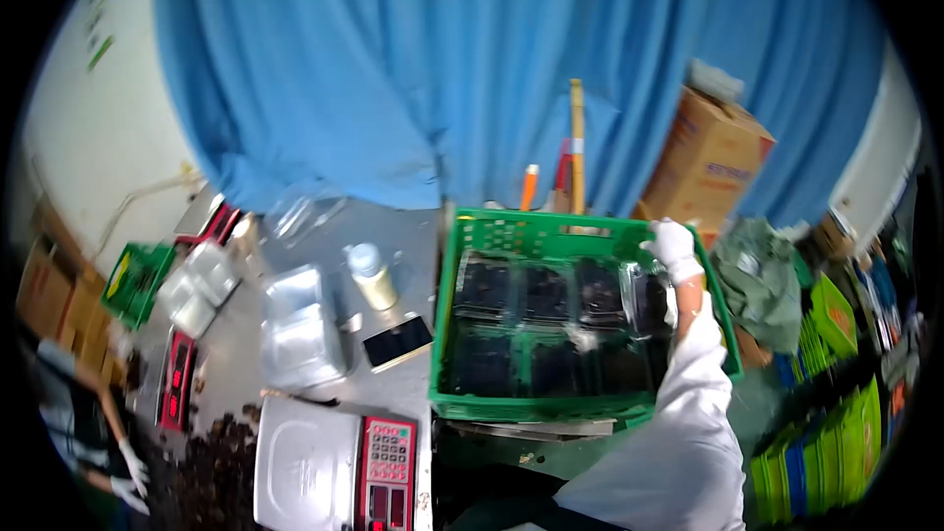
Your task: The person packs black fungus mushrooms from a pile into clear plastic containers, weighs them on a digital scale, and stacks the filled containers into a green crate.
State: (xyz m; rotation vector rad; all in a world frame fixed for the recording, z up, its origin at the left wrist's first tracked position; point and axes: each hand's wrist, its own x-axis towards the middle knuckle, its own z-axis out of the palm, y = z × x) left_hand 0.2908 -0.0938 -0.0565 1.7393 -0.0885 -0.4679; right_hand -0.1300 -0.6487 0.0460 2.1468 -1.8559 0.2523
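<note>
My right hand (672,246), in a white glove, is at the far right corner of a green crate (580,405). Its fingers look closed at the top edge of a clear plastic box (644,300) with dark contents, which leans in the crate's right end; my wrist and sleeve hide part of it. Beside that box, several similar boxes (546,292) sit in two rows inside the crate. My left hand is out of view.
Left of the crate are a scale (310,462), a phone (398,343), a bottle (371,277) and stacked clear trays (300,329). Dark pieces (221,462) lie near another person's gloved hands (131,480). A cardboard box (710,162) and green crates (821,452) stand to the right.
</note>
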